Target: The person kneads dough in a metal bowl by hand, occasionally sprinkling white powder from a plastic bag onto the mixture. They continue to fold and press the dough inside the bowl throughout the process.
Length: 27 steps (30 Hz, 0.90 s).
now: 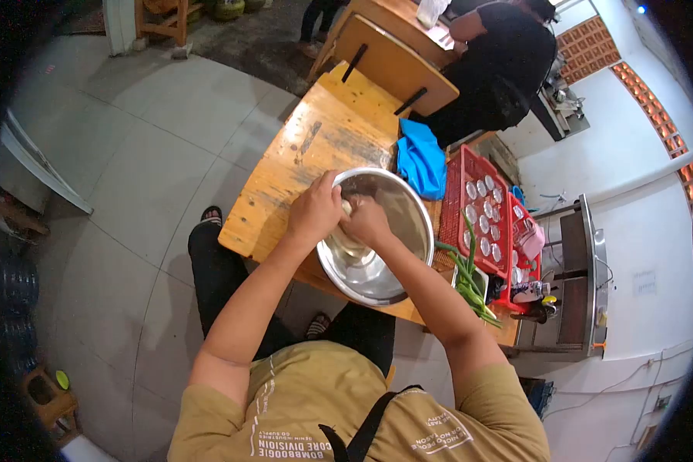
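Observation:
A large shiny metal bowl [420, 223] sits near the edge of the wooden table, in front of my body. My left hand [316, 206] reaches over its left rim, fingers curled inward. Over the inside of the bowl, my right hand [368, 222] is closed and meets the left one. Between the two hands shows a small pale lump [346, 208], mostly covered by fingers, so its kind cannot be made out. Something pale lies low in the bowl beneath my hands, too indistinct to name.
Right of the bowl are a blue cloth [421, 160], a red plastic crate [456, 181] with several clear-topped cups, and green onions [470, 285] in a tray. The worn wooden table [285, 169] extends left. A person in black [508, 61] works beyond, near another table.

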Each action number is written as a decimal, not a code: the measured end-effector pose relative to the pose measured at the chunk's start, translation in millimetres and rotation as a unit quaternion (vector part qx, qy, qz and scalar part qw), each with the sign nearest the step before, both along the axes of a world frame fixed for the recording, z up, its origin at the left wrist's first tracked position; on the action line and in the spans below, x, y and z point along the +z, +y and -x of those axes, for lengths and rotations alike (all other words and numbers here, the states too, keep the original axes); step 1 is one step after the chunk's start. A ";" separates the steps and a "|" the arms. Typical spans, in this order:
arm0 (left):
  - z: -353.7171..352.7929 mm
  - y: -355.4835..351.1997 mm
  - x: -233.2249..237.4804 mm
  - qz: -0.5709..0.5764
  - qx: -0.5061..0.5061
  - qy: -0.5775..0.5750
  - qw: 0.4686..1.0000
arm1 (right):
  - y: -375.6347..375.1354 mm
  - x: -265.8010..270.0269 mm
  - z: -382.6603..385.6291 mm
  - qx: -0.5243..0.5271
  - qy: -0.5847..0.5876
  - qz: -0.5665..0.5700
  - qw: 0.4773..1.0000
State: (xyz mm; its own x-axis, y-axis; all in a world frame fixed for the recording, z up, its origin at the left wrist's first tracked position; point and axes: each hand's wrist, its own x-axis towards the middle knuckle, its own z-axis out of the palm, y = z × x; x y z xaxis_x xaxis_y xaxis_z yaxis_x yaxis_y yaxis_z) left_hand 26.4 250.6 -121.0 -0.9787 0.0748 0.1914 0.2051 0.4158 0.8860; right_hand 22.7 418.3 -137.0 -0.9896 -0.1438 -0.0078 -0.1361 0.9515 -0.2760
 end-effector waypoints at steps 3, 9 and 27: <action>0.9 0.4 -1.3 0.010 0.004 -0.007 1.000 | 9.7 35.6 -25.5 0.165 0.010 -0.097 0.981; 0.8 -0.5 -3.3 -0.025 -0.011 -0.025 0.999 | 28.5 102.1 -72.4 0.260 -0.076 0.093 0.958; -6.4 0.7 -2.0 -0.054 -0.016 -0.023 0.998 | -9.9 20.4 -82.0 0.352 0.068 0.011 0.933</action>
